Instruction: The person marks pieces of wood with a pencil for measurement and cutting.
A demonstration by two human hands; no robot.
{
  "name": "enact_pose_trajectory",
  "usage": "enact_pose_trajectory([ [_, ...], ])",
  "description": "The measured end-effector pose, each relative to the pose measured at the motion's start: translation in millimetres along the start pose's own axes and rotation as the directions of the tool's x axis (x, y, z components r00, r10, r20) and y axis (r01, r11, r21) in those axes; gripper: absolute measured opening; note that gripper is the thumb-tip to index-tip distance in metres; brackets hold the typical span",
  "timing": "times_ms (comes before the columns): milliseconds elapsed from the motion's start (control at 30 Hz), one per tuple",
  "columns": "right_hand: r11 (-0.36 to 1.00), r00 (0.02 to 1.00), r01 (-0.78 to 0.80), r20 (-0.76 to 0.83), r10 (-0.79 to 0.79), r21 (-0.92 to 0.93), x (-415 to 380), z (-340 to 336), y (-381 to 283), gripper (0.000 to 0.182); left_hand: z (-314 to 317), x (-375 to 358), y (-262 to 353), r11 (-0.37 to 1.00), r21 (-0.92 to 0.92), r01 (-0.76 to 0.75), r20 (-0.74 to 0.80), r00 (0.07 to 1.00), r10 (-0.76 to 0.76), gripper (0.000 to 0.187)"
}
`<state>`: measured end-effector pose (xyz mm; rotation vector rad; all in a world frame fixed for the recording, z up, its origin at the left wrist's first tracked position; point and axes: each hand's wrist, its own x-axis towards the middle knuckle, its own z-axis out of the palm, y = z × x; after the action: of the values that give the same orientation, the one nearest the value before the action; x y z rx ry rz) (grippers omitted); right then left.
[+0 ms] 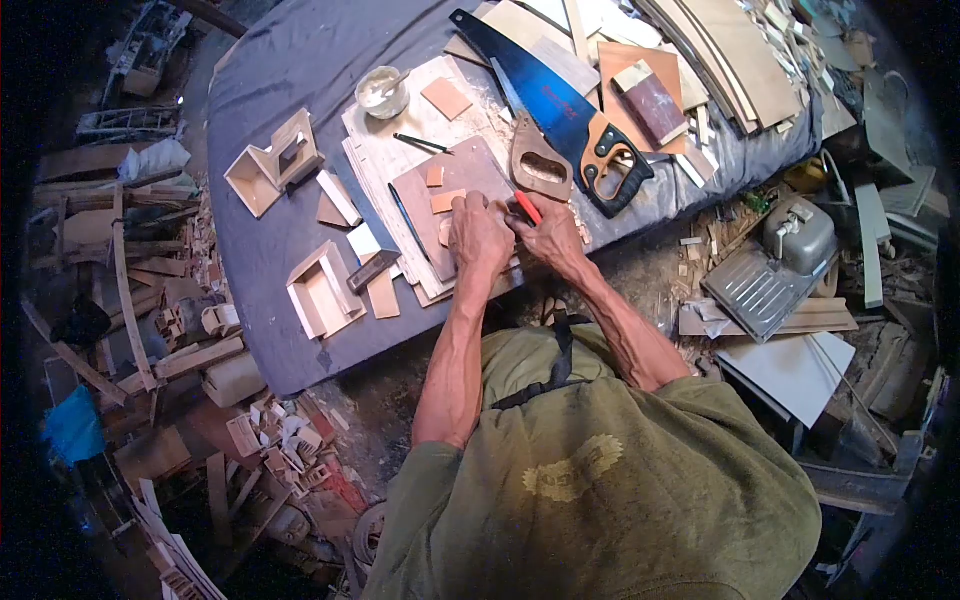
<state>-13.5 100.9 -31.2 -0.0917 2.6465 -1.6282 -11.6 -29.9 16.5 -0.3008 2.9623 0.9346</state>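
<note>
My left hand (pixel 480 234) is closed, its bent fingers pressed down at the near edge of a brown board (pixel 478 168). What lies under those fingertips is hidden. Close beside it, my right hand (pixel 550 238) grips a slim red pen-like tool (pixel 528 208), the fingertips of both hands almost meeting. Small orange-brown wood pieces (pixel 448 201) lie on the board just beyond my left hand. A dark pencil (pixel 424 144) rests farther back, and a thin dark blue stick (pixel 408 217) lies along the board's left side.
A blue-bladed handsaw (pixel 545 92) and a wooden-handled saw (pixel 541 160) lie to the right, near a sanding block (pixel 649 104). At the back stands a glass bowl (pixel 382 93) of pale paste. Small wooden boxes (pixel 325 290) sit left; a metal sink (pixel 768 280) lies beyond the table's right edge.
</note>
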Motion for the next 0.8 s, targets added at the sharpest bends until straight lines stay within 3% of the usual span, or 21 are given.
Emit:
enact_pose_trajectory([
  [233,0.997,0.997,-0.039,0.067,0.035,0.067,-2,-8,-3,0.029,2,0,5,0.999,-0.039,0.017,0.035,0.999,-0.016,0.027],
  [300,0.988,0.994,-0.064,0.092,0.051,0.14,-5,-12,-8,0.03,4,-1,1,0.987,-0.161,-0.014,-0.035,0.999,0.008,0.025],
  [400,0.943,0.998,0.052,-0.044,-0.039,0.33,-10,-5,-4,0.036,1,-1,-3,0.947,-0.32,-0.04,-0.035,0.999,0.031,0.023],
  [533,0.958,0.992,0.122,-0.034,-0.117,0.258,-11,-14,-7,0.038,-2,-3,-7,0.882,-0.47,0.034,0.051,0.999,-0.011,0.021],
  [700,0.96,0.995,0.091,0.004,-0.095,0.264,-13,-15,-6,0.038,-6,-10,3,0.823,-0.551,0.141,0.107,0.989,-0.098,0.018],
  [800,0.957,0.985,0.175,-0.033,-0.172,0.232,-13,-11,1,0.038,-17,-12,11,0.814,-0.548,0.194,0.173,0.978,-0.117,0.02],
])
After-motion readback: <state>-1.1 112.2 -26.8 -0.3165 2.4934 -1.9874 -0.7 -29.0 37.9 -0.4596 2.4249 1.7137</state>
